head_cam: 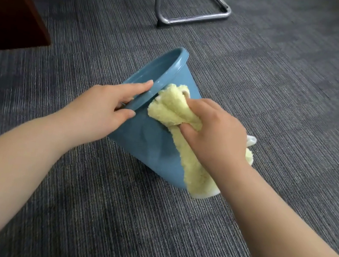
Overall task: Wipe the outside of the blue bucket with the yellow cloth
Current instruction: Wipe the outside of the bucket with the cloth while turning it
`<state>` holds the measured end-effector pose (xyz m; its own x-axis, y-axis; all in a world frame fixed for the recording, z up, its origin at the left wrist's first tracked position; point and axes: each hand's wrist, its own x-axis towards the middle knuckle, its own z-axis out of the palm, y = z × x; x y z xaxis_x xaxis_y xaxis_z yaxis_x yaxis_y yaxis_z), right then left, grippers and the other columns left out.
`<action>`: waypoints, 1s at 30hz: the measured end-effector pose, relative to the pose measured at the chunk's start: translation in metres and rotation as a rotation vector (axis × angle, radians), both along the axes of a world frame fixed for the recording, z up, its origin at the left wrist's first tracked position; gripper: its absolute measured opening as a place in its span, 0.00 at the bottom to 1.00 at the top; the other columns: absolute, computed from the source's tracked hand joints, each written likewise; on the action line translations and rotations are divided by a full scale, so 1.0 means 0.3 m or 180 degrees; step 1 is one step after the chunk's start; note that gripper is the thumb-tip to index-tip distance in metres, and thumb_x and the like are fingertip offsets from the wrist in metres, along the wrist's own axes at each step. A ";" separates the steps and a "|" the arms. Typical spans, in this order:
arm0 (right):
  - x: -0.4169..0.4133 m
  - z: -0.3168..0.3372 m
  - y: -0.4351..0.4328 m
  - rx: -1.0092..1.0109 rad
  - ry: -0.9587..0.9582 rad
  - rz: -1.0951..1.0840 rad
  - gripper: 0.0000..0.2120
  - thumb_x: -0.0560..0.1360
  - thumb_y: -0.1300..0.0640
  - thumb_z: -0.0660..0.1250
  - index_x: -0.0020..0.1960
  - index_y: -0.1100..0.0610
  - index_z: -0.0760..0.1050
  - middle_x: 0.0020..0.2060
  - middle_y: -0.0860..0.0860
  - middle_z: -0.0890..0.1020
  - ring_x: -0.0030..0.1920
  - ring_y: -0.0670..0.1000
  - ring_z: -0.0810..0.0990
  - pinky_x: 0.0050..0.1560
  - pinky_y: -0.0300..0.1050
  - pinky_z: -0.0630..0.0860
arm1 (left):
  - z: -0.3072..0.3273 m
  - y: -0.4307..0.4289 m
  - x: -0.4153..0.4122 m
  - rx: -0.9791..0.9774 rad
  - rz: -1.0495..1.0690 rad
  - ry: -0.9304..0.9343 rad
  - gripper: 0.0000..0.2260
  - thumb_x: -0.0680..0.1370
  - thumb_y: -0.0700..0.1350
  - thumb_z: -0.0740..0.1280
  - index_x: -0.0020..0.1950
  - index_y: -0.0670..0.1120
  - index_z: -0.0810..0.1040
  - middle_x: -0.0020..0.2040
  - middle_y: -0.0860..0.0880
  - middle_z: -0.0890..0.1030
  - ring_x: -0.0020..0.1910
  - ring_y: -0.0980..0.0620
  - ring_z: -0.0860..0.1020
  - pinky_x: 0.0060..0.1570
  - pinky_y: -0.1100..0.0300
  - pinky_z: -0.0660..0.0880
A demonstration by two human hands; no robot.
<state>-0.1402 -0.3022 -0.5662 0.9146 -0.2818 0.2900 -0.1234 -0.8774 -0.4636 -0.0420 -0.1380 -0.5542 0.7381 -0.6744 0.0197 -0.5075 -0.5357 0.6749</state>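
Grey carpet holds a chair base. Left hand pinches the blue bucket rim; right hand clutches the yellow cloth against it.

both bare forearms reach forward from the lower corners and draw together toward the middle. the left hand grips the rim of the blue bucket, fingers laid over the inner side, thumb on the outer lip. the right hand, knuckles up, clutches the bunched yellow cloth against the bucket's wall.
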 end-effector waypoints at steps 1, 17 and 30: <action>0.004 0.001 -0.016 -0.0024 0.0035 -0.0067 0.16 0.69 0.56 0.66 0.56 0.51 0.75 0.50 0.50 0.81 0.47 0.57 0.78 0.39 0.45 0.67 | 0.001 -0.002 -0.001 -0.0011 -0.0018 -0.0008 0.29 0.73 0.40 0.64 0.58 0.72 0.56 0.56 0.61 0.69 0.55 0.60 0.68 0.59 0.63 0.63; -0.005 -0.023 -0.065 -0.0389 0.0281 -0.0142 0.14 0.70 0.54 0.65 0.55 0.53 0.75 0.50 0.53 0.80 0.48 0.60 0.77 0.40 0.47 0.63 | -0.017 -0.002 0.008 -0.0122 0.0141 0.0059 0.29 0.74 0.40 0.63 0.60 0.70 0.54 0.55 0.55 0.71 0.53 0.56 0.70 0.57 0.63 0.62; -0.030 -0.081 -0.050 -0.0467 0.0265 0.0149 0.15 0.69 0.55 0.66 0.56 0.54 0.75 0.48 0.53 0.81 0.45 0.60 0.78 0.38 0.47 0.63 | -0.035 0.017 0.041 -0.0173 0.0314 -0.0005 0.29 0.73 0.39 0.64 0.57 0.71 0.56 0.57 0.51 0.73 0.52 0.56 0.70 0.57 0.62 0.62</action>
<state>-0.1492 -0.3173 -0.5905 0.9483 -0.1986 0.2474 -0.1135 -0.9405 -0.3202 -0.0296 -0.1328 -0.5649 0.8009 -0.5963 0.0555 -0.4551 -0.5457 0.7036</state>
